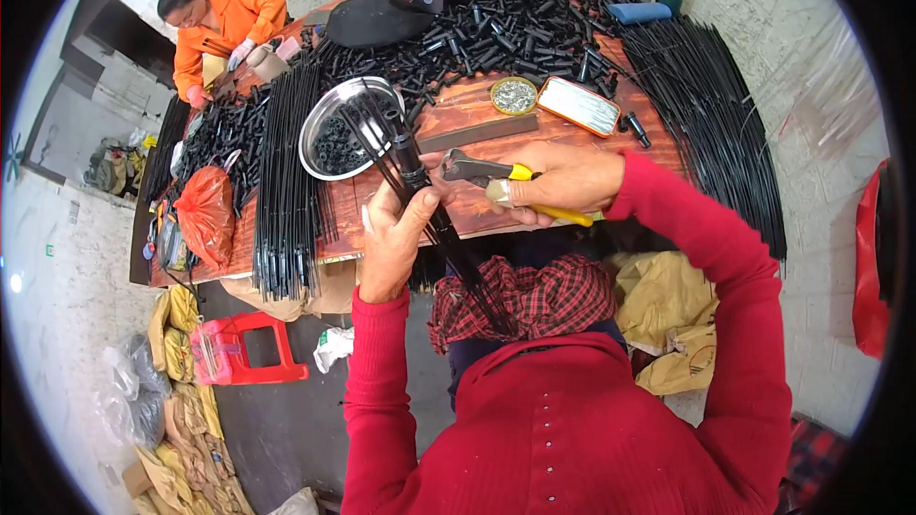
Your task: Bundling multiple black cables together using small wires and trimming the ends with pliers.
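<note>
Rod bundle (448, 238): just to the near right of the bowl (307, 138), its upper end overlapping the bowl's right rim in my view; it slants down toward the person's lap, with thin rods fanning out at the top.
Left hand (386, 229): near side of the bowl, thumb and fingers closed around the bundle just under its thick black sleeve (410, 170).
Right hand (572, 176): right of the bowl, wrapped over the handles of the pliers (489, 170); a pale wrap covers the thumb.
Pliers' nose: aimed at the sleeve, just beside it; from here I can't tell whether it touches.
Bundle's feel: light, I'd judge, and stiff along its length, though single rods look whippy and likely to splay; the smooth black surface may slip or twist.
Where to hold: around the gathered part under the sleeve, firm enough to stop turning; the loose tips would bend.
Pliers' feel: dense at the metal head, surest on the yellow handles, well back.
Beyond the bowl: a heap of black tubes (515, 24) on the bench (463, 117).
Right of the bowl: a dark bar (479, 133), then a round tin (513, 113).
</note>
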The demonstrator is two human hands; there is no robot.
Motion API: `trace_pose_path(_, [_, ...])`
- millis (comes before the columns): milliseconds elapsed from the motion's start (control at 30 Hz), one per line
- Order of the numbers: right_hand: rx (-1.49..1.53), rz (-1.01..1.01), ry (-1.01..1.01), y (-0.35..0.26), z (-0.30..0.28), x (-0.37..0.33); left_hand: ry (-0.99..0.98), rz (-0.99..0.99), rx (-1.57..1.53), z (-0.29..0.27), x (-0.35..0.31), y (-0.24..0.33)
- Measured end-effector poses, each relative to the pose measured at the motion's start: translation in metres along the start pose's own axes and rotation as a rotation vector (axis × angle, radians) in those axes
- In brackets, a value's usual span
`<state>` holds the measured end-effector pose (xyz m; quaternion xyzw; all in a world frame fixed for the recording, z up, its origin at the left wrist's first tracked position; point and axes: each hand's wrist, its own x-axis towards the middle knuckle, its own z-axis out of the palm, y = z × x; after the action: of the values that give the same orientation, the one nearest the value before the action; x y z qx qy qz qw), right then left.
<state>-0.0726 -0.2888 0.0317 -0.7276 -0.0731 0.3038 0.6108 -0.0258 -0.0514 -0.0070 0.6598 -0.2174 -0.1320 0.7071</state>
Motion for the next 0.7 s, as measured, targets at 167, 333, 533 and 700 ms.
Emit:
trace_pose_path(167, [-0.104, -0.214, 0.073, 0.022, 0.005, 0.006, 0.028, 0.008, -0.169, -0.001, -0.004, -0.006])
trace_pose_path(333, [-0.315, -0.321, 0.403, 0.040, 0.014, 0.011, 0.206, -0.038, -0.082, -0.006, 0.006, -0.022])
trace_pose_path(533, [-0.009, -0.427, 0.500, 0.058, 0.020, 0.023, 0.103, -0.060, -0.145, 0.000, -0.008, -0.016])
trace_pose_path(700, [-0.342, -0.444, 0.651, 0.039, 0.027, 0.018, -0.137, -0.054, 0.217, 0.024, -0.010, 0.014])
